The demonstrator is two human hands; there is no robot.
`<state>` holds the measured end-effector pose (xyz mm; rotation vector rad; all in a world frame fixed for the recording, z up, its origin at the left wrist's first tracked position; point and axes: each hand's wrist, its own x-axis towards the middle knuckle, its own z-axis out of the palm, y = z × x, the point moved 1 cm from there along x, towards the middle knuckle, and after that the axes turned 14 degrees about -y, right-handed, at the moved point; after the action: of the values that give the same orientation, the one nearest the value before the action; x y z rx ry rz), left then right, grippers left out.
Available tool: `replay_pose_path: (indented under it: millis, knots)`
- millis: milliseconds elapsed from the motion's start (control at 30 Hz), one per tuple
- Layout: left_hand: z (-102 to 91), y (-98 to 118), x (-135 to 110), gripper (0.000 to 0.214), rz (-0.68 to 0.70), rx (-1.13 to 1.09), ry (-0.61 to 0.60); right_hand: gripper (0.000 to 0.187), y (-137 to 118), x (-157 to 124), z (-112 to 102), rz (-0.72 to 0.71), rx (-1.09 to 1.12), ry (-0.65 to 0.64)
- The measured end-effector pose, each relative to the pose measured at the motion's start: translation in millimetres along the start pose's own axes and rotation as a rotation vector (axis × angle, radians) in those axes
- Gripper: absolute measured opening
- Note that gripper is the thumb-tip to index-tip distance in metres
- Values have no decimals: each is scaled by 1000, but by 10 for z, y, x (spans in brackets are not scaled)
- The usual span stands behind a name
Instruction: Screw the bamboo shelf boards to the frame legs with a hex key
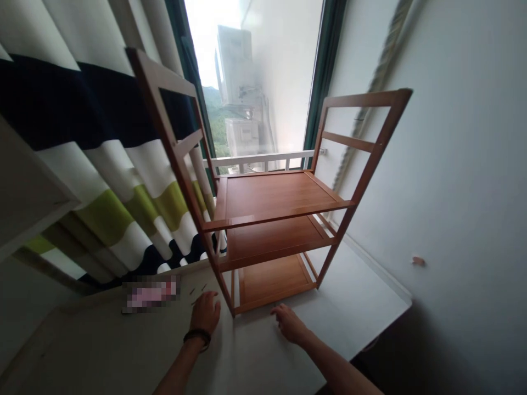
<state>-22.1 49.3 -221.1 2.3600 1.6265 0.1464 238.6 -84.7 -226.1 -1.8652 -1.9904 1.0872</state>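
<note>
A brown wooden rack [272, 195] with three shelves and two ladder-like side frames stands upright on a white tabletop [263, 356]. My left hand [206, 314], a dark bracelet [198, 336] at its wrist, is just left of the rack's near left leg, fingers loosely bent and apart, with nothing visible in it. By its fingertips lie a few small thin pieces [198, 289], too small to name. My right hand [290, 322] hovers in front of the bottom shelf [274, 280], its fingers loosely curled and apart; no held object shows.
A blurred-out pinkish item [150, 294] lies left of the rack. Striped curtains [119, 214] hang at the left, and a window [263, 82] with a white rail [263, 160] is behind. A white wall [453, 164] bounds the right, where the tabletop's edge drops off.
</note>
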Motion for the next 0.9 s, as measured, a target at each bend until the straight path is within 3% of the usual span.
replay_pose_path:
  millis: [200, 333, 533, 700, 900]
  knots:
    - [148, 409, -169, 20, -293, -145, -117, 27, 346, -231, -427, -69, 71, 65]
    - [287, 610, -343, 14, -401, -225, -295, 22, 610, -281, -692, -127, 126, 58]
    - [430, 1310, -293, 16, -259, -304, -411, 24, 997, -297, -944, -143, 183, -7]
    - [222, 1979, -2, 16, -14, -337, -447, 27, 1216, -377, -1138, -110, 252, -57]
    - [111, 2511, 378, 25, 154, -357, -423, 25, 1599, -396, -1248, 19, 293, 37]
